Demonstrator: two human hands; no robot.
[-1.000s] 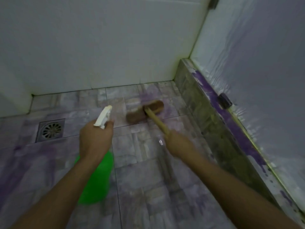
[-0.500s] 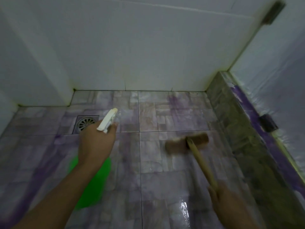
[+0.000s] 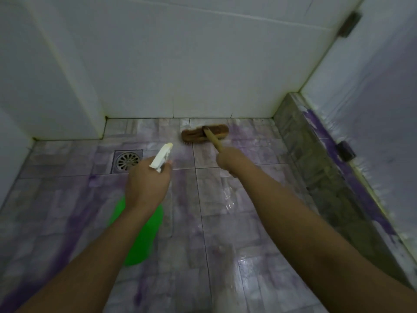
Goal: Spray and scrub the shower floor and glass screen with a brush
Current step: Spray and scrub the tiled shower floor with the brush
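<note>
The right hand (image 3: 228,160) is curling its fingers around the brush (image 3: 205,134) handle, having pushed its head beyond the drain (image 3: 127,161) toward the back wall (image 3: 203,71); the left hand (image 3: 146,184) is still gripping the spray bottle (image 3: 144,231).

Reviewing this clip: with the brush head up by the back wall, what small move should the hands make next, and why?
Probably draw the brush head back along the floor tiles toward the person. It sits at the foot of the back wall, so it cannot go further forward, and purple streaks remain on the nearer tiles. The right hand grips the handle; the left hand holds the spray bottle.
</note>
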